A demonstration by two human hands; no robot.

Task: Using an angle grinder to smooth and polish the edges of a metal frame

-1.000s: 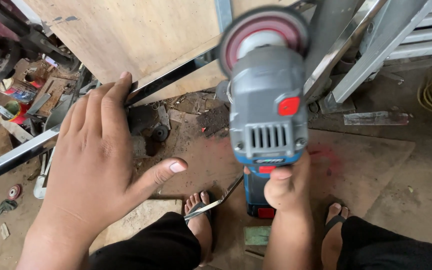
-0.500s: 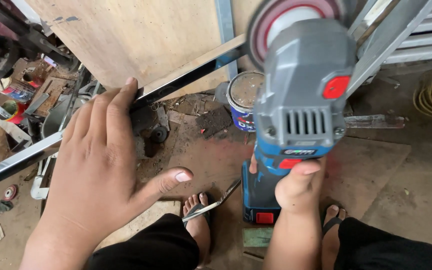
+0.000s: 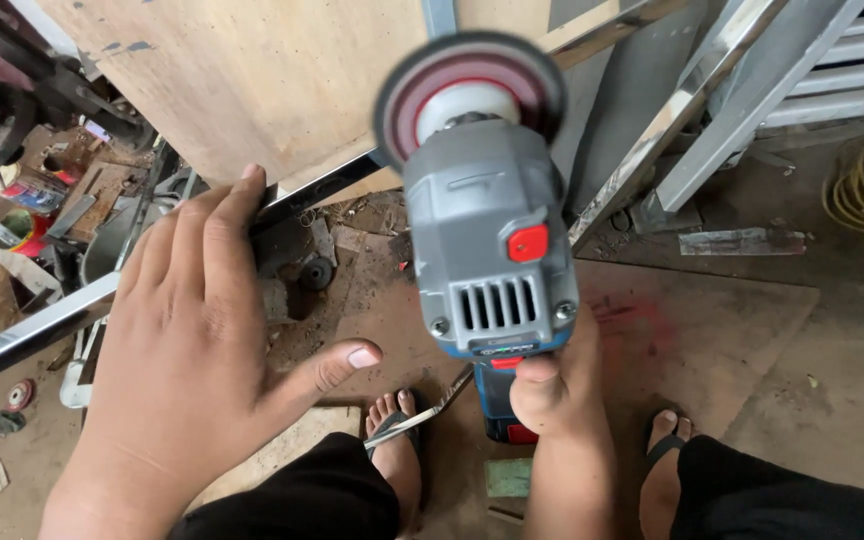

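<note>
Gripping the grinder (image 3: 487,250) by its near handle, the right hand (image 3: 552,385) stays clenched; it looks heavy and rigid, disc (image 3: 467,95) pointing far. Left hand (image 3: 202,330) lies spread, fingers released, on the stiff metal bar (image 3: 32,335).

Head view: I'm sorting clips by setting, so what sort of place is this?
Most likely a metal workshop. The right hand holds an angle grinder, the left hand rests on a long metal bar, and metal frames lean over a bare, littered concrete floor.
</note>
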